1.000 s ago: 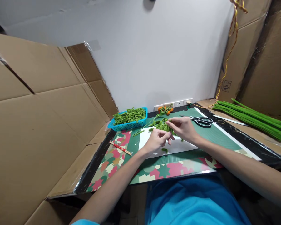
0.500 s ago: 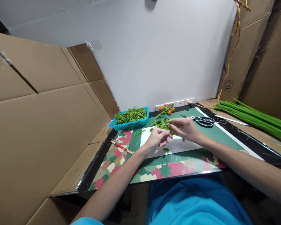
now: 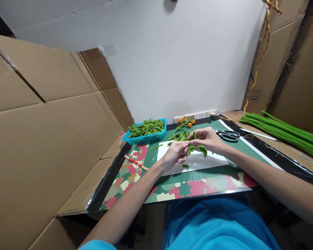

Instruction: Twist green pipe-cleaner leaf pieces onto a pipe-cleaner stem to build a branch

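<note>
The blue openwork plastic basket point(image 3: 143, 140), heaped with green fuzzy pieces point(image 3: 147, 127), could spill if bumped. Rightward, the left hand point(image 3: 176, 152) pinches a curled green fuzzy strip point(image 3: 193, 136) above the white paper sheet point(image 3: 211, 161); the right hand point(image 3: 206, 138) pinches it too, and uneven pulling could kink it. The black-handled scissors point(image 3: 229, 136) beyond could be nudged by that arm.

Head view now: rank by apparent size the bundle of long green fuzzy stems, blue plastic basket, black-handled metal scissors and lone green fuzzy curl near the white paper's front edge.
Largest to smallest:
1. green stem bundle, cut off by the picture's edge
2. blue basket
3. black-handled scissors
4. lone green curl
</note>
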A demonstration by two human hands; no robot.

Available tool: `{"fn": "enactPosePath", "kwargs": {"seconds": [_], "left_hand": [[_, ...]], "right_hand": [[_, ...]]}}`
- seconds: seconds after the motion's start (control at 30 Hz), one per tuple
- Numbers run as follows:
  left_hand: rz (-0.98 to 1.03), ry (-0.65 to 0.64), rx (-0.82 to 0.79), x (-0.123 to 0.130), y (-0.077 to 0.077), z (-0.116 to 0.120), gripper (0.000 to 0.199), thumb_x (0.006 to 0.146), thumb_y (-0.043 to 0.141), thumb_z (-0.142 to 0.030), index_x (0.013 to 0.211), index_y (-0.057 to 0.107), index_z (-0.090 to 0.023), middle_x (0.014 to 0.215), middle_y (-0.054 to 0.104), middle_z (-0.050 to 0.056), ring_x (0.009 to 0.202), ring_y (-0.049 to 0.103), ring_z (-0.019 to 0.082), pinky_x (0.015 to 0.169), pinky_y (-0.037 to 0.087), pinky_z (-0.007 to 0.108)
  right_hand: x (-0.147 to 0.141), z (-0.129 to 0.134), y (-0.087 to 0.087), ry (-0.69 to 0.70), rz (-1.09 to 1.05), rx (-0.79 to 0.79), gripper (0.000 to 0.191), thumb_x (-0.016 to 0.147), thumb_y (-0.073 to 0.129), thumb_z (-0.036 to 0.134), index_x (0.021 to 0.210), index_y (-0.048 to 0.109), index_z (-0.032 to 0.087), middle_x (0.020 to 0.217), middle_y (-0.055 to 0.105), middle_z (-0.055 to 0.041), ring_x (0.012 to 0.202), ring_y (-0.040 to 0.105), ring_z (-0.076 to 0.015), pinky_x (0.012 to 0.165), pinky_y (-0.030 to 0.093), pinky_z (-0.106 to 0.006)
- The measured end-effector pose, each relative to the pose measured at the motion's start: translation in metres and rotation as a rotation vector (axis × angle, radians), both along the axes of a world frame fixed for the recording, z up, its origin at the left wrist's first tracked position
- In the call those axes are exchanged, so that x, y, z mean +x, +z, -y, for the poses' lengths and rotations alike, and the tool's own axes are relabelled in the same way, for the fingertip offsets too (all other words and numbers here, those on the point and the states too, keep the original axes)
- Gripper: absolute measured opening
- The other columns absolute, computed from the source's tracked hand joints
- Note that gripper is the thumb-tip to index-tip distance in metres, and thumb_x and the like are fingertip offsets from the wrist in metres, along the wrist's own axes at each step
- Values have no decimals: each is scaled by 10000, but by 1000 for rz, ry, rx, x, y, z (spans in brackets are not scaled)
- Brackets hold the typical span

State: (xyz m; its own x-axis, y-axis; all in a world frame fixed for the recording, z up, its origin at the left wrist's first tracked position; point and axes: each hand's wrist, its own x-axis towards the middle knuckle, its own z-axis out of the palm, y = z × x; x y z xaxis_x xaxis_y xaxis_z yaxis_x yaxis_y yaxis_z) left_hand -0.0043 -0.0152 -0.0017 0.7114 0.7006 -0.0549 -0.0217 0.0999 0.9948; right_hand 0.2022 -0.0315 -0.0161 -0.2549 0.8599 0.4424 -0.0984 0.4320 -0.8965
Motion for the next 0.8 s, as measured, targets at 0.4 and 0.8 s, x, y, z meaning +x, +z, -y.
{"fn": "enactPosePath", "kwargs": {"seconds": [0.4,0.8], "left_hand": [[11,124,164,2,-6,-2,469,840,760,-589,769,532,-185,576,418,-87,362,420,57,337,234,177],[-96,151,156,-6,-1,-7,368,775,811,-454,676,679,-126,527,547,-12,379,398,56,363,222,198]], "right_hand": [[1,1,1,-106,99,131,326,797,859,442,877,792,133,740,717,-43,579,610,-131,538,520,-262],[-3,0,-7,-207,249,293,307,856,803,460,859,800,153,743,751,-59,641,661,-161,593,535,-268]]}}
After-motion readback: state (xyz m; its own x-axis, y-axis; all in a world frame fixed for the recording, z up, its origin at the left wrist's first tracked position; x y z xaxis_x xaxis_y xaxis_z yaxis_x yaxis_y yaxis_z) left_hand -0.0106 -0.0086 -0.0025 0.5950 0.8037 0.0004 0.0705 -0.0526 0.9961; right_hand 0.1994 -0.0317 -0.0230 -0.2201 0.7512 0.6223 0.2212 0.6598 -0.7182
